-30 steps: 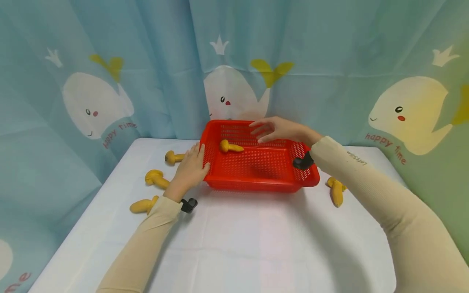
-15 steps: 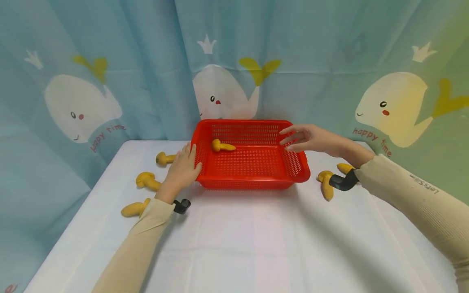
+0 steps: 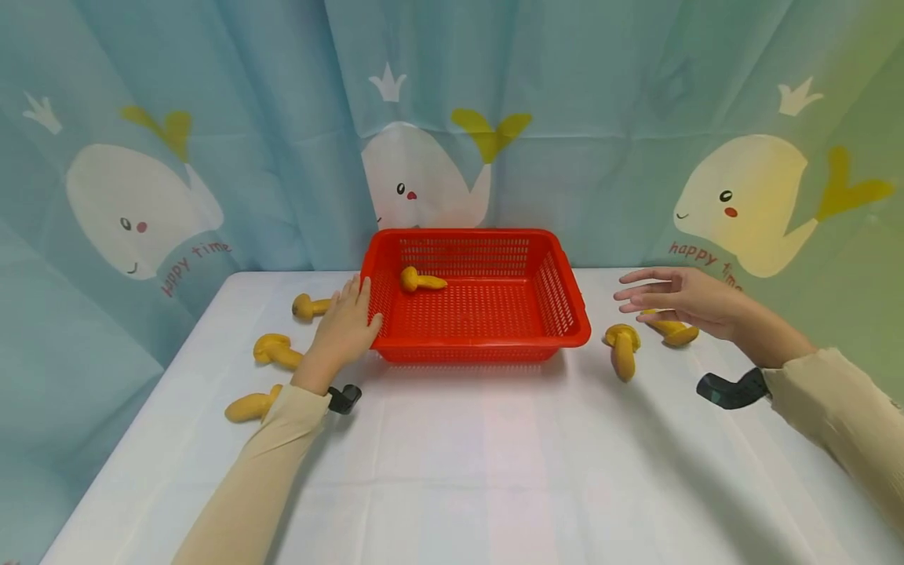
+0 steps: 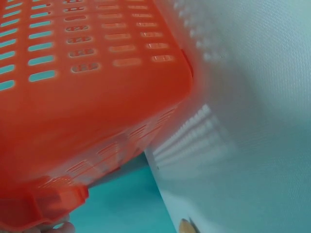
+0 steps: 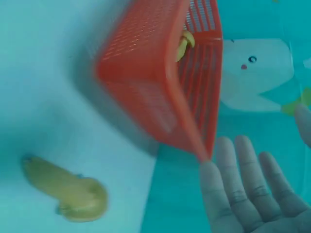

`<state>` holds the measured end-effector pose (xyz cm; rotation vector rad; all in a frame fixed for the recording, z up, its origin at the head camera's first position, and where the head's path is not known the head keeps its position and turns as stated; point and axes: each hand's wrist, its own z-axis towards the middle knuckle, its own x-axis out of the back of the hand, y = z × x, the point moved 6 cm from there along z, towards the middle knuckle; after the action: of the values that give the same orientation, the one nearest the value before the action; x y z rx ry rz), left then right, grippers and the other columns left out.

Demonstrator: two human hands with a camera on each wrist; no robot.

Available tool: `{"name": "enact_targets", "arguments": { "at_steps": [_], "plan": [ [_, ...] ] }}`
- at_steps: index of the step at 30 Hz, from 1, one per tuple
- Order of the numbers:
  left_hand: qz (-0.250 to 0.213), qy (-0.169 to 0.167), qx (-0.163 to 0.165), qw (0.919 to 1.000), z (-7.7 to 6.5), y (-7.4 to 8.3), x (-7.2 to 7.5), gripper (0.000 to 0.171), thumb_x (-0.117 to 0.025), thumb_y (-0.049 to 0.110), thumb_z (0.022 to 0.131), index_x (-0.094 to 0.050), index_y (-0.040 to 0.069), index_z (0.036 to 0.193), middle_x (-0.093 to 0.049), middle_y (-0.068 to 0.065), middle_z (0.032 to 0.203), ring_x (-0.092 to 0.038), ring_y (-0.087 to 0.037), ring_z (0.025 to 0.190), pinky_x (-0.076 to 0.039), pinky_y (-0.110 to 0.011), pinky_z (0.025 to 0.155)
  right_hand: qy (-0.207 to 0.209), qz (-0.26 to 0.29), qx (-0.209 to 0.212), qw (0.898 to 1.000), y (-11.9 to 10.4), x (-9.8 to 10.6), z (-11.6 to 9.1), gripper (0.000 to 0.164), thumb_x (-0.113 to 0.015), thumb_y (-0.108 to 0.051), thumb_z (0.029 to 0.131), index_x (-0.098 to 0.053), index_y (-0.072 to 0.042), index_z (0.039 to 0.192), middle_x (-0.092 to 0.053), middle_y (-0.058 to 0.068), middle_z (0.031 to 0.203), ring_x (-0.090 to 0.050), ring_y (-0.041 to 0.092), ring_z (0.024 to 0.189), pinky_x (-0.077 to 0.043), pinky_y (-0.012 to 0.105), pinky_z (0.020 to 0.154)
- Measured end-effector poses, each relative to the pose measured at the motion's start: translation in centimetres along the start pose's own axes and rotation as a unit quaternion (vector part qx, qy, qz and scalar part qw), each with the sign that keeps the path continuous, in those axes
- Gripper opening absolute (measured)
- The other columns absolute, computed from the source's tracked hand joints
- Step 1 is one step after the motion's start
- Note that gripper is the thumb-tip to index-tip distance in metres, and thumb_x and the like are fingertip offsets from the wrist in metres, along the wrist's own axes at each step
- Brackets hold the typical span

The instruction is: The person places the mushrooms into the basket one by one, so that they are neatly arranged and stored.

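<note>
A red plastic basket [image 3: 480, 343] stands at the back of the table with one yellow mushroom [image 3: 422, 280] inside, near its left end. My left hand [image 3: 344, 326] rests on the basket's left rim, fingers straight. In the left wrist view the basket's wall [image 4: 87, 107] fills much of the picture, and a bit of the hand shows at the bottom left. Holding nothing, my right hand [image 3: 695, 302] hovers right of the basket with fingers extended. It overlaps one mushroom [image 3: 674, 332] in the head view; another mushroom [image 3: 623, 351] lies closer to the basket.
Left of the basket lie a back mushroom [image 3: 311, 307], a middle mushroom [image 3: 277, 351] and a front mushroom [image 3: 250, 406], partly covered by my left hand and sleeve. A curtain [image 3: 297, 157] with whale prints hangs behind the white table [image 3: 452, 463].
My right hand has moved from above the basket to the right, over the mushrooms there. The left hand keeps its place on the rim. The head view has turned slightly right.
</note>
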<state>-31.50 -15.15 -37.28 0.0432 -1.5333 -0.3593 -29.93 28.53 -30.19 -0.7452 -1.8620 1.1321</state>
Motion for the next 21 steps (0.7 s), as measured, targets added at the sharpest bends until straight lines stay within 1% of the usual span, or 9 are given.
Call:
{"name": "enact_targets", "arguments": {
  "at_steps": [3, 7, 10, 14, 17, 21],
  "plan": [
    [0.003, -0.002, 0.000, 1.0000, 0.1, -0.1, 0.0, 0.067, -0.039, 0.027, 0.097, -0.010, -0.007, 0.148, -0.007, -0.026, 0.156, -0.009, -0.041, 0.144, -0.008, -0.053, 0.118, -0.019, 0.053, -0.010, 0.998, 1.7, 0.4, -0.5, 0.022, -0.047, -0.012, 0.098, -0.055, -0.025, 0.114, -0.069, -0.013, 0.107, -0.067, 0.006, 0.098, -0.056, 0.022, 0.081],
    [0.006, -0.007, 0.000, 1.0000, 0.1, -0.1, 0.0, 0.067, -0.038, 0.027, 0.098, -0.009, -0.007, 0.148, -0.006, -0.026, 0.156, -0.009, -0.041, 0.145, -0.008, -0.053, 0.118, -0.052, 0.115, -0.017, 0.992, 3.9, 0.5, -1.0, 0.027, -0.044, -0.009, 0.099, -0.061, -0.026, 0.111, -0.070, -0.009, 0.108, -0.068, 0.009, 0.100, -0.056, 0.024, 0.083],
    [0.005, -0.006, 0.000, 1.0000, 0.2, -0.1, 0.0, 0.067, -0.038, 0.027, 0.098, -0.009, -0.007, 0.148, -0.006, -0.026, 0.156, -0.009, -0.041, 0.145, -0.008, -0.053, 0.118, -0.057, 0.149, -0.034, 0.987, 5.5, 0.7, -1.1, 0.027, -0.044, -0.009, 0.099, -0.064, -0.026, 0.108, -0.071, -0.009, 0.106, -0.068, 0.009, 0.098, -0.056, 0.024, 0.083],
    [0.005, -0.004, 0.001, 1.0000, 0.2, 0.0, 0.1, 0.067, -0.039, 0.028, 0.098, -0.010, -0.007, 0.148, -0.006, -0.026, 0.156, -0.009, -0.041, 0.144, -0.008, -0.053, 0.118, -0.053, 0.175, -0.061, 0.981, 7.6, 0.9, -1.0, 0.027, -0.043, -0.011, 0.099, -0.065, -0.027, 0.103, -0.071, -0.010, 0.103, -0.069, 0.009, 0.096, -0.055, 0.023, 0.083],
    [0.007, -0.004, 0.001, 1.0000, 0.2, -0.1, 0.0, 0.067, -0.039, 0.027, 0.098, -0.010, -0.007, 0.148, -0.006, -0.026, 0.156, -0.010, -0.041, 0.144, -0.009, -0.053, 0.118, -0.053, 0.192, -0.075, 0.977, 9.0, 1.0, -0.8, 0.024, -0.044, -0.013, 0.099, -0.065, -0.026, 0.102, -0.071, -0.010, 0.101, -0.069, 0.009, 0.096, -0.055, 0.023, 0.084],
    [0.004, -0.005, 0.002, 1.0000, 0.2, -0.1, -0.1, 0.067, -0.038, 0.027, 0.098, -0.009, -0.007, 0.148, -0.006, -0.026, 0.156, -0.009, -0.041, 0.144, -0.009, -0.053, 0.118, -0.050, 0.198, -0.081, 0.976, 10.4, 1.0, -0.5, 0.021, -0.045, -0.015, 0.099, -0.063, -0.025, 0.101, -0.071, -0.010, 0.101, -0.068, 0.009, 0.097, -0.054, 0.023, 0.085]
  ]
}}
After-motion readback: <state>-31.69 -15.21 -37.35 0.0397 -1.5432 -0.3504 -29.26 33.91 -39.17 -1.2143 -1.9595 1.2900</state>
